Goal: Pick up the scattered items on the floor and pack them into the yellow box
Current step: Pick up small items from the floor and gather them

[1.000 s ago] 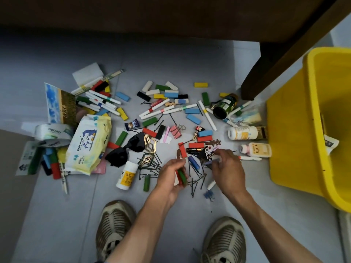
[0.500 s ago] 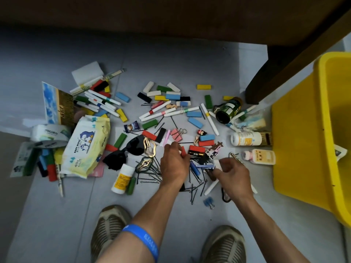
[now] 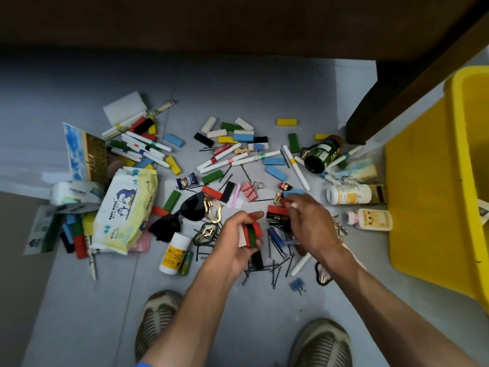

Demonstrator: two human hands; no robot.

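1. The floor (image 3: 264,83) is pale grey and smooth, with a faint seam running down its left part; a darker brown strip lies along the far left edge.
2. A dark wooden piece of furniture (image 3: 238,22) spans the top of the view, and its leg (image 3: 370,120) comes down to the floor just beside the yellow box (image 3: 423,207), which stands at the right.
3. Scattered items cover the middle of the floor: coloured blocks (image 3: 275,172), white markers (image 3: 295,166), hairpins (image 3: 277,271), a wipes pack (image 3: 124,210), sunglasses (image 3: 182,213), a green jar (image 3: 321,154) and two white bottles (image 3: 349,193).
4. The left hand (image 3: 238,239) has its fingers curled round a small stack of red, green and white blocks (image 3: 251,233), held above the hairpins.
5. The right hand (image 3: 309,221) pinches a blue block (image 3: 293,192) at its fingertips, near the pink binder clips (image 3: 250,189).
6. Two worn shoes (image 3: 158,319) stand at the bottom edge.
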